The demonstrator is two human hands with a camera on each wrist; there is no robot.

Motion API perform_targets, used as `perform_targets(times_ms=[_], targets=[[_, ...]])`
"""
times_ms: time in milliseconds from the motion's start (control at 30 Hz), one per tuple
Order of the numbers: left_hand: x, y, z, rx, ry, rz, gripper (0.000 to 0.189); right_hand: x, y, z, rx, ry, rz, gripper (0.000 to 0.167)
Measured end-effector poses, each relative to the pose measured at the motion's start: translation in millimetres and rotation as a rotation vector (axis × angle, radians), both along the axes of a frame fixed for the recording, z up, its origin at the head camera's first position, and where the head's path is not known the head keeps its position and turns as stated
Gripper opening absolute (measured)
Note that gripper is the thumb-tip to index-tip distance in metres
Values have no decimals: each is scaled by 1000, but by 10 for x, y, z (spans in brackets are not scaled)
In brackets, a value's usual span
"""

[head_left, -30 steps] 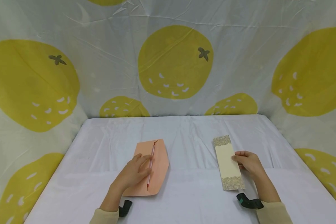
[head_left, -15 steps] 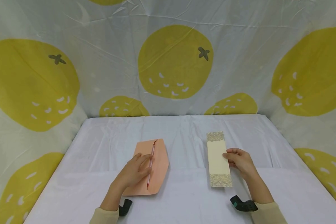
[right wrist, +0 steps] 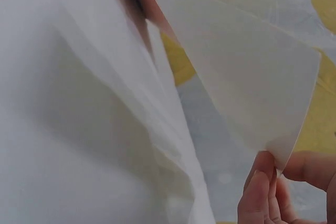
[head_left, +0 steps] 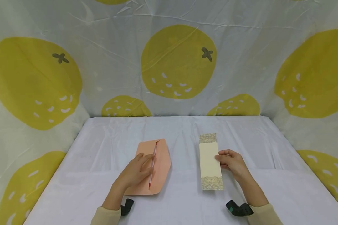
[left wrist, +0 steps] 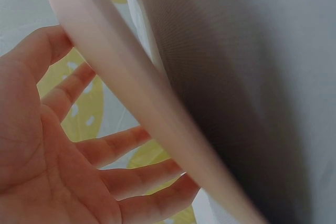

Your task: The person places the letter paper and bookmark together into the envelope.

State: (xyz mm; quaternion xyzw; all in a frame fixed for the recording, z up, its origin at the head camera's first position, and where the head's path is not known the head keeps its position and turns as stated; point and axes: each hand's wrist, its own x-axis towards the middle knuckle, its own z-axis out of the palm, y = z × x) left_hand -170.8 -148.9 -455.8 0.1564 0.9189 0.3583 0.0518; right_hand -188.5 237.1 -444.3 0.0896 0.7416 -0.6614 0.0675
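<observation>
On the left of the head view, a salmon-pink envelope (head_left: 162, 165) lies on the white cloth with its pointed flap to the right. A thin pale strip (head_left: 155, 151) with red ends runs lengthwise along it. My left hand (head_left: 136, 170) rests its spread fingers on the envelope; the left wrist view shows the fingertips against the blurred pink paper (left wrist: 131, 87). With thumb and fingers, my right hand (head_left: 233, 162) pinches the long edge of a cream card (head_left: 209, 159) banded in lacy gold at both ends. Its plain back (right wrist: 247, 72) fills the right wrist view, tilted above the cloth.
White cloth (head_left: 183, 200) with creases covers the table. Behind and at both sides hangs a pale curtain (head_left: 112, 62) printed with large yellow fruit. A dark curved wrist mount (head_left: 239, 208) sits at the right wrist, another (head_left: 126, 207) at the left.
My right hand has carried the cream card leftward towards the envelope, and the card has turned more upright in the view. The left hand and envelope have stayed in place.
</observation>
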Motion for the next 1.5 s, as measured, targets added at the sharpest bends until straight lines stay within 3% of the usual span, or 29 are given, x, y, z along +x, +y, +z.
perform_targets(times_ms=[600, 1500], targets=[[-16, -13, -43, -12, 8, -1, 48, 1, -477, 64, -34, 73, 38, 27], [-8, -3, 5, -5, 16, -4, 47, 1, -1065, -4, -100, 31, 137, 23]])
